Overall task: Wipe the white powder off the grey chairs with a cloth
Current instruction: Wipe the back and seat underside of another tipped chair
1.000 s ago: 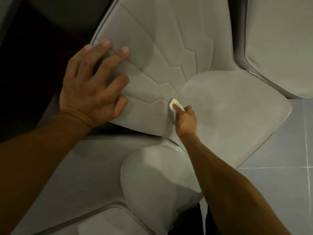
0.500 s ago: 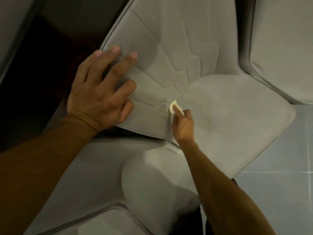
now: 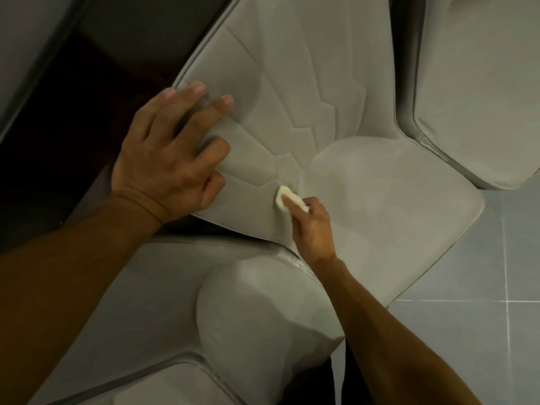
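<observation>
Pinching the little white cloth (image 3: 285,196) in the fingers of our right hand (image 3: 314,229), we've got it pressed right on the crease where the stitched backrest (image 3: 277,83) of the grey chair (image 3: 394,214) meets its seat. Left of that grip, our left hand (image 3: 166,159) lies flat on the backrest's edge, fingers spread and relaxed, grasping nothing. Below the grip, nearer to us, sits a second chair (image 3: 257,317), tucked close against the first. Up and right of the grip there's a third chair (image 3: 473,83), with grey tiled floor (image 3: 482,346) off to the lower right.
</observation>
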{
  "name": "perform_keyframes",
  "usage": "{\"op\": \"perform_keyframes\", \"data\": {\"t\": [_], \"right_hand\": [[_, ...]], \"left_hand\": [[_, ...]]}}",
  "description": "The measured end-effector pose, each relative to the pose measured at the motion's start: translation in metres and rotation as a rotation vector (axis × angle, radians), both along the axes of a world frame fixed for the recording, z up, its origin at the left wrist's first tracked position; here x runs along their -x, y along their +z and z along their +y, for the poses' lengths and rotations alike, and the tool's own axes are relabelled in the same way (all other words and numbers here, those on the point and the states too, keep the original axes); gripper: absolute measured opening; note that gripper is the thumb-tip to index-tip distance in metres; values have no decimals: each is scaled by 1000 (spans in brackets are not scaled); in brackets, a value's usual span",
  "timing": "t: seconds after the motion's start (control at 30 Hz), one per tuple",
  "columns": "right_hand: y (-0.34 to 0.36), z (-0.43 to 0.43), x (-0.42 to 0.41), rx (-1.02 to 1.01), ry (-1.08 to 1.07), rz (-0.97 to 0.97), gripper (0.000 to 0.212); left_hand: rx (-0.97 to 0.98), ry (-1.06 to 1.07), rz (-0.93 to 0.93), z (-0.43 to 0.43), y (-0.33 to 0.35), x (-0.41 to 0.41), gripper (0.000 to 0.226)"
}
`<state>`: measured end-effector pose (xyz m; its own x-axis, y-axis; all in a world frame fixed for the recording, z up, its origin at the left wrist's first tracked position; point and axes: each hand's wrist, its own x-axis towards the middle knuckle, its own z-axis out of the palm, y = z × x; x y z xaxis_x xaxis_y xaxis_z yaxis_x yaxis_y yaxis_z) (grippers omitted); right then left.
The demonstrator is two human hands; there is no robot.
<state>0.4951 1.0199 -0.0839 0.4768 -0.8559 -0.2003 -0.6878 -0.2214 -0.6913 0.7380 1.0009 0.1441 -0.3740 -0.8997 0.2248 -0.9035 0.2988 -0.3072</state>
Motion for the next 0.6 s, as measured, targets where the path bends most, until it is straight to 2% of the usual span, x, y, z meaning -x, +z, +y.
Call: {"op": "perform_keyframes", "data": {"t": [0.07, 0.13, 0.17, 0.23, 0.3, 0.37, 0.43, 0.5, 0.6], "right_hand": [[10, 6, -12, -41, 3, -42, 36], [8, 11, -17, -114, 4, 18, 24], [-1, 12, -14, -131, 55, 63, 28], [-8, 5, -4, -177, 168, 257, 53], [-6, -7, 1, -214, 222, 346, 58], [7, -14, -3, -121, 147, 215, 47], [26, -13, -10, -20, 38, -38, 44], [47, -5, -22, 26, 26, -229, 42], [60, 6, -33, -91, -17, -267, 38]], "left_hand": [[-4, -5, 1, 0, 0, -1, 19], [-14, 2, -10, 0, 0, -1, 20], [-17, 6, -15, 0, 0, -1, 20], [-19, 10, -17, 1, 0, 0, 20], [-14, 13, -10, 1, 0, 0, 20], [-7, 13, -2, 0, 0, 0, 20], [-9, 11, 2, 0, 0, 1, 21], [-21, 12, 2, 0, 1, 0, 21], [-46, 7, -4, 0, 1, -2, 21]]}}
